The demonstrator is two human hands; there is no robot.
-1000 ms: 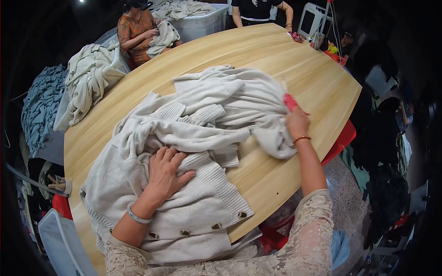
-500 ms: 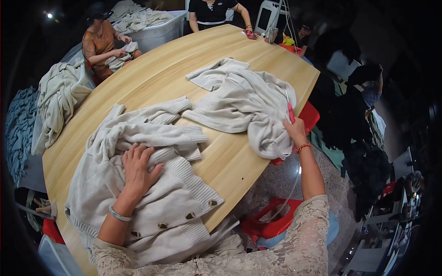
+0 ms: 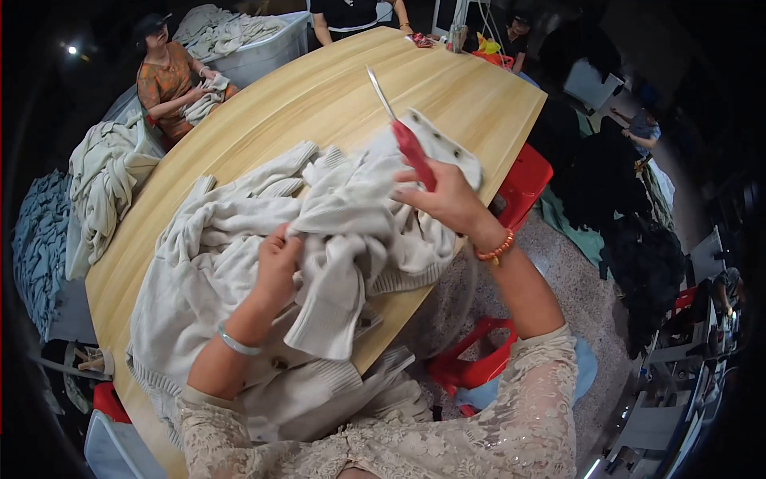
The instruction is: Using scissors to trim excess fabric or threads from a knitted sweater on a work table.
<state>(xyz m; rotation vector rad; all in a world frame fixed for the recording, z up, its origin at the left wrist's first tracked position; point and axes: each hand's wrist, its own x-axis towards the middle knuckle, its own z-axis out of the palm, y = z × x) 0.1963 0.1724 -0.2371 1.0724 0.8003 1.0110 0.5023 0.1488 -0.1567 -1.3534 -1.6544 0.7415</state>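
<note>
My left hand point(image 3: 277, 270) is closed, pinching knit fabric of a cream cardigan point(image 3: 351, 211) lifted a little off the table. One ribbed sleeve of it hangs down beside the hand. At the cardigan's far right, its button band spreads toward the table's right edge. In my right hand point(image 3: 456, 203) is a red-handled tool point(image 3: 411, 150) with a long thin metal shaft pointing up and away, above the cardigan. Some of these fingers are held apart from the handle. Another cream cardigan point(image 3: 179, 319) lies crumpled under my left forearm, partly hidden.
The wooden table point(image 3: 279, 104) has a curved far edge. Left stand bins of cream knitwear point(image 3: 108, 180) and a blue-grey knit pile point(image 3: 44, 239). A person point(image 3: 171, 84) sits beyond with cloth in hand. Red stools point(image 3: 479, 351) stand on the right.
My left hand has gone from resting flat to pinching cloth, farther right. The right hand has come up and leftward with the tool. The far cardigan has been pulled over nearer the other one.
</note>
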